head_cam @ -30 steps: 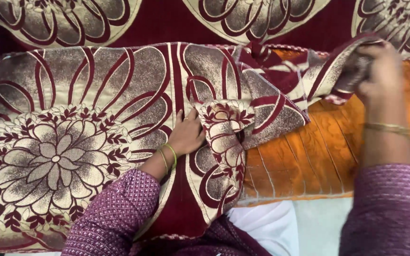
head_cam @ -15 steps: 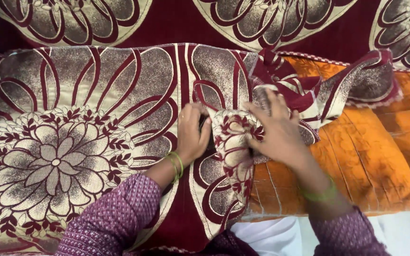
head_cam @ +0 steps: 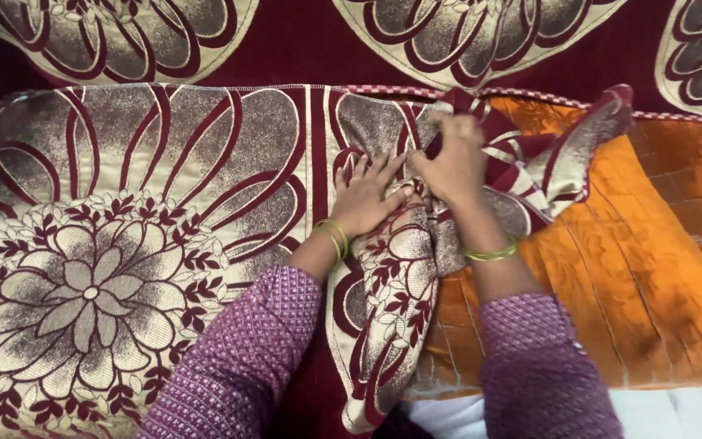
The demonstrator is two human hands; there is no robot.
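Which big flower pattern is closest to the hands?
The whole flower on the cover just beside the left hand; the others lie farther off along the top.

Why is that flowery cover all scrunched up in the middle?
The maroon-and-gold cover lies bunched and twisted where the left hand and right hand meet. It sits only partway over the orange cushion, leaving the rest bare.

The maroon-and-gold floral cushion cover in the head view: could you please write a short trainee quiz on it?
1. True or false: the orange quilted cushion is fully inside the maroon-and-gold floral cushion cover.
2. Which hand lies flat on the cover?
3. Right hand grips: A) bunched cover edge, B) the wrist bangles.

Key: 1 false; 2 the left hand; 3 A.
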